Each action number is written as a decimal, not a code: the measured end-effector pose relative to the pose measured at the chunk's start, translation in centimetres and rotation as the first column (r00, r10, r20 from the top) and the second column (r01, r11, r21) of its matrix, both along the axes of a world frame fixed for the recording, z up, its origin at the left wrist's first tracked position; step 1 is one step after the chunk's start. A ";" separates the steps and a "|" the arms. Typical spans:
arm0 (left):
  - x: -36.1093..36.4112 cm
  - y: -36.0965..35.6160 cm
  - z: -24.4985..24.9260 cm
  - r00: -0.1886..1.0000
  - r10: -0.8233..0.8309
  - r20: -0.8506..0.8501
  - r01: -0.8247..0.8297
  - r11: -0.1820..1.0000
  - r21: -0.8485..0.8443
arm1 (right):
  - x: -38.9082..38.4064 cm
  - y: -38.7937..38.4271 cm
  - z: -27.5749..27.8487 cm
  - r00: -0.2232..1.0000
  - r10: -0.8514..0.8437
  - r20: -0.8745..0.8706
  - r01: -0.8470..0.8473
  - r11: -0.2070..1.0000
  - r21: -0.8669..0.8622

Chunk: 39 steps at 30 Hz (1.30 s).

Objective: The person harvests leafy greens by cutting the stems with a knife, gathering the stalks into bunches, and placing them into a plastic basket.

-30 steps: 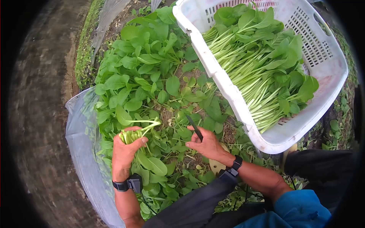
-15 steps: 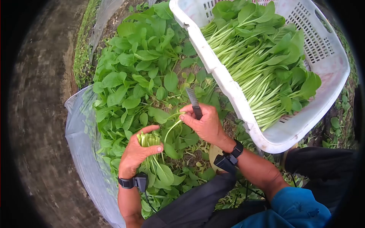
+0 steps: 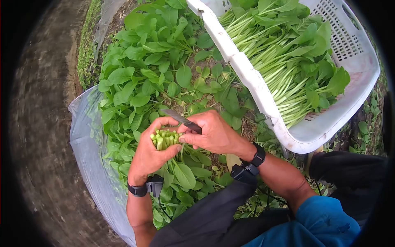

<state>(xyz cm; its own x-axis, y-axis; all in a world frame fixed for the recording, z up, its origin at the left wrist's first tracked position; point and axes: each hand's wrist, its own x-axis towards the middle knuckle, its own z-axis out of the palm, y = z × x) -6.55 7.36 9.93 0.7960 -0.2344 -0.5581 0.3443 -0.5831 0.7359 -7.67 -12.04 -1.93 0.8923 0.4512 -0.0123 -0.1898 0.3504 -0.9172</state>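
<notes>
While beside white crate [image 3: 247, 78], left hand [image 3: 149, 155] tight around cut greens [image 3: 164, 139], right hand [image 3: 214, 135] around knife [image 3: 183, 120].

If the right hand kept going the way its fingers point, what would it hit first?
The bunch of greens gripped in the left hand. The right hand, holding a knife, seems to touch its cut stems; depth unclear.

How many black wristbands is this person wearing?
2: one wristband at the left hand gripping the stem bunch, the other at the right hand holding the knife.
</notes>
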 end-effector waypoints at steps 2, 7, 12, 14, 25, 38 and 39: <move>0.4 0.7 -0.7 0.998 0.000 -0.059 -0.002 0.999 -0.044 | -0.3 0.7 -0.7 1.000 -0.026 0.001 0.026 0.999 0.030; 0.4 2.7 -2.6 0.971 0.015 -0.240 -0.017 1.000 -0.005 | -2.3 3.7 -2.3 0.981 -0.024 -0.193 0.032 0.999 0.038; -0.9 8.1 -0.8 0.947 0.193 -0.257 -0.172 0.980 0.101 | -0.5 5.2 -7.4 0.993 0.075 0.096 -0.021 0.883 -0.470; -1.0 8.9 0.8 0.940 0.265 -0.216 -0.246 0.963 0.111 | 0.7 6.6 -9.1 0.987 -0.053 0.153 0.115 0.894 -0.433; 1.0 8.4 -0.9 0.996 -0.084 0.023 0.053 0.792 0.609 | -6.4 6.2 -12.4 0.953 0.302 0.033 -0.256 0.857 -0.447; 2.6 14.6 -11.4 0.974 -0.219 -0.055 0.142 0.411 0.901 | 3.6 17.7 -11.2 0.965 0.188 0.185 -0.058 0.835 -0.547; 2.5 14.8 -11.6 0.976 -0.211 -0.055 0.140 0.412 0.900 | 3.2 18.0 -11.4 0.963 0.196 0.185 -0.065 0.835 -0.547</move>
<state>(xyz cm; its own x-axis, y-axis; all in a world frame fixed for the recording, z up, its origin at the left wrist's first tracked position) -4.08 22.18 -1.62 0.8374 0.2304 -0.4956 0.1315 -0.9651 -0.2263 -4.43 5.93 -13.31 0.8335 0.5448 -0.0918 0.0342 -0.2167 -0.9756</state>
